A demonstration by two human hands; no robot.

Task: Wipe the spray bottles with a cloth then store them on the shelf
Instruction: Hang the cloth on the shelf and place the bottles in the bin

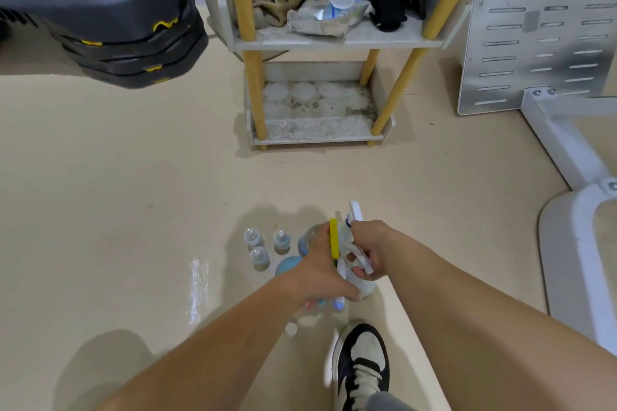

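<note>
Down by my shoe (362, 367), both hands work over the floor (133, 193). My left hand (322, 272) is spread over a cluster of bottles, fingers loosely curled on a yellow-trigger sprayer (334, 238), though blur hides how firmly. My right hand (369, 243), touching it, is closed round the neck of a white spray bottle (362, 285). Just left of my left hand stand three small bottles (260, 245). Well beyond both hands, the shelf (320, 110) has a dusty bottom tier, rags (277, 0) above.
</note>
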